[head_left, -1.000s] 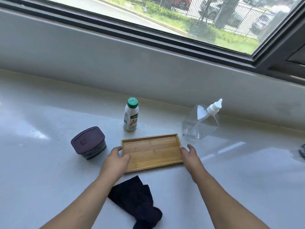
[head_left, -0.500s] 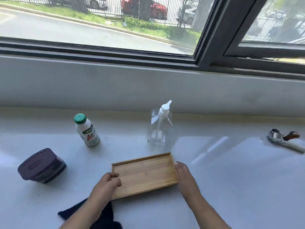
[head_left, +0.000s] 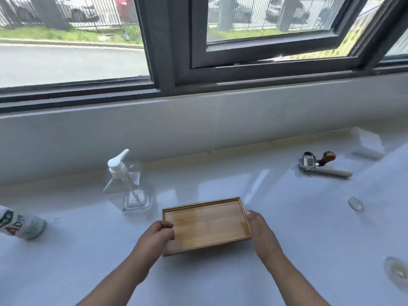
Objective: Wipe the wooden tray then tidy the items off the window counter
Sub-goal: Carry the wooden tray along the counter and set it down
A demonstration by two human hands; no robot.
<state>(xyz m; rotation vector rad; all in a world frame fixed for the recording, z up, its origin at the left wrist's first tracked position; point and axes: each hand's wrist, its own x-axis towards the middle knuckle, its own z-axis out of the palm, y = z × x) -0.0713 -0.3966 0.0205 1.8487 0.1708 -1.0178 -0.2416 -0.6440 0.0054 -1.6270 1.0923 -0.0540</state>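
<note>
The wooden tray (head_left: 206,224) is an empty rectangular bamboo tray, held just above the white window counter (head_left: 287,217), with a shadow under its near edge. My left hand (head_left: 155,238) grips its left short end, fingers curled over the rim. My right hand (head_left: 261,233) holds the right short end. A clear pump bottle (head_left: 129,184) with a white nozzle stands behind the tray to the left. A small white bottle (head_left: 21,224) with a printed label shows at the left edge, its top cut off. The dark cloth and the purple-lidded jar are out of view.
At the back right lie a metal tool with a white handle (head_left: 322,168) and a brown knob (head_left: 327,157). A white block (head_left: 367,145) sits in the far right corner. Two small clear discs (head_left: 355,204) (head_left: 395,270) rest on the right. A window sash (head_left: 276,40) hangs open above.
The view has swung to the right, so the jar and cloth left the frame. Both hands have carried the tray to the right, and it now sits slightly off the counter.
</note>
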